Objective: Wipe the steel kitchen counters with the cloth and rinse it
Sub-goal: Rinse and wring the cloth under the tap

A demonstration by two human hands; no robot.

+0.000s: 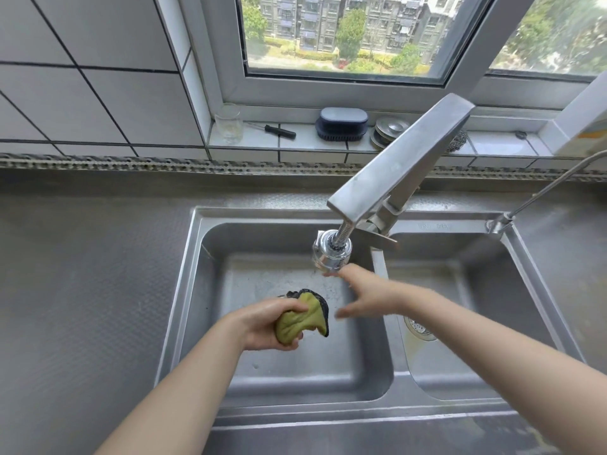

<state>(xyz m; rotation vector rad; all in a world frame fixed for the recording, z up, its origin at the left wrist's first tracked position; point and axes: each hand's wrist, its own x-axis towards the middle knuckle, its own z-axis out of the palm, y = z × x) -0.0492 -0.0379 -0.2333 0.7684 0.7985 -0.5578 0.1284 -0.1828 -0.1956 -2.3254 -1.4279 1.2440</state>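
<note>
A green cloth with a dark edge [300, 320] is bunched in my left hand [262, 326], held over the left basin of the steel double sink [187, 290]. My right hand [368, 295] is open with fingers spread, blurred by motion; its fingertip reaches up to the underside of the chrome spray head [331, 254] of the flat steel faucet [404, 159]. I see no water stream. The textured steel counter [85, 290] lies to the left of the sink.
The right basin has a drain strainer [420, 328]. A thin second tap [538, 192] stands at the right. On the window sill sit a glass [229, 124], a screwdriver [279, 130], a blue brush [341, 123], steel lids [389, 129] and a steel scourer [458, 141].
</note>
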